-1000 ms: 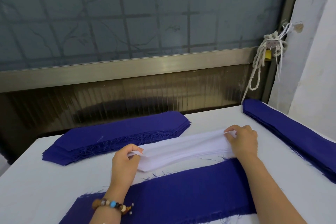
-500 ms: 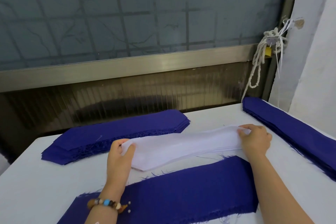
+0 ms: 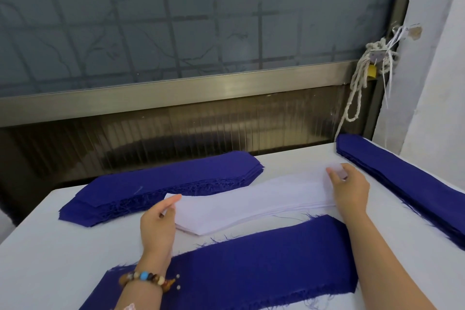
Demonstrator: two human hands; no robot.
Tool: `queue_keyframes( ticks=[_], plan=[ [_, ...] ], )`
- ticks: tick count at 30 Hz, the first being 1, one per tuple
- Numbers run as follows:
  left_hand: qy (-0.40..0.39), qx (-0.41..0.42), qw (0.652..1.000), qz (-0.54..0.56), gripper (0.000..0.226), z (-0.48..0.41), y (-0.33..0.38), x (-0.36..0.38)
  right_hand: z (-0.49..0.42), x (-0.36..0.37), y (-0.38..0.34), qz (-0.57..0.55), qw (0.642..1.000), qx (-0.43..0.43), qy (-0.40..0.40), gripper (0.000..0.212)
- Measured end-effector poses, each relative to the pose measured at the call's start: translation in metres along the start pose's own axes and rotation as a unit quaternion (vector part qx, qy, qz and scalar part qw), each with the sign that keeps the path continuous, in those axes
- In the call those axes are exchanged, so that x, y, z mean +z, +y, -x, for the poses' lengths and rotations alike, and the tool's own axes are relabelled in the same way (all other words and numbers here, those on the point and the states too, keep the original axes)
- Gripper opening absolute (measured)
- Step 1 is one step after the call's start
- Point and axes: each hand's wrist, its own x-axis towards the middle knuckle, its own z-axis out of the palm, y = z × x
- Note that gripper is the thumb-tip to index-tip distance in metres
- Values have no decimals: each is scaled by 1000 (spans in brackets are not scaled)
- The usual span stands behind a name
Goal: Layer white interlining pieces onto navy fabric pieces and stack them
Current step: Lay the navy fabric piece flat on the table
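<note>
Bottom centre of frame: one navy piece (image 3: pixel 251 267), flat on the white table (image 3: pixel 50 246), edges frayed. Long axis runs left to right, rising a little toward the right. Both forearms cross over it. Beaded bracelet (image 3: pixel 148 278) on the left wrist.

Just beyond, across a narrow strip of bare table: interlining stack (image 3: pixel 276 211), white, lying parallel to the navy piece. Hands are at its two ends.
- Left hand (image 3: pixel 157 224): thumb on top, fingers curled beneath, pinching the left end of the top sheet (image 3: pixel 251 194).
- Right hand (image 3: pixel 349 189): pinching the right end, with a translucent corner raised above the fingers.

Whether one ply or more is caught, cannot tell.

Key relation: the target navy piece lies toward the person from the hands, same axis as the sheet. Judged next move is a straight draw back and down, no turning needed. The left hand sits lower in frame and nearer the navy piece, so the right end has farther to travel. Nothing stands between them; the risks look like plies clinging and loose navy threads.

Further out: a navy stack (image 3: pixel 163 184) at centre left, touching or just behind the white stack's far edge. A second navy stack (image 3: pixel 415 184) runs along the right edge. Behind them: metal rail (image 3: pixel 176 93), glass, and knotted rope (image 3: pixel 359 83) at upper right.
</note>
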Motion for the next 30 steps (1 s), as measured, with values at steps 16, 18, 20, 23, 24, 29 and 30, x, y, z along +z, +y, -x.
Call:
queue_keyframes(
  ticks=[16,18,20,23,24,29,30],
  plan=[
    [38,25,999,14,23,-2,17,-19,5,-5,-2,-139,989,36,14,39],
    [41,19,999,23,22,-4,20,-25,9,-4,-3,-134,991,30,8,38],
    [36,9,999,36,22,-6,23,-30,12,-3,-4,-123,992,13,-1,31],
    [3,-13,999,51,22,-8,27,-39,15,-2,-6,-109,994,10,-11,32],
    [-8,-18,999,50,22,-8,29,-42,16,-2,-7,-102,995,10,-13,32],
    [-7,4,1000,29,18,-5,40,-64,20,2,-11,-86,996,-12,-18,28],
    [-10,10,1000,28,17,-4,42,-69,21,2,-12,-80,996,-17,-20,27]
  ],
)
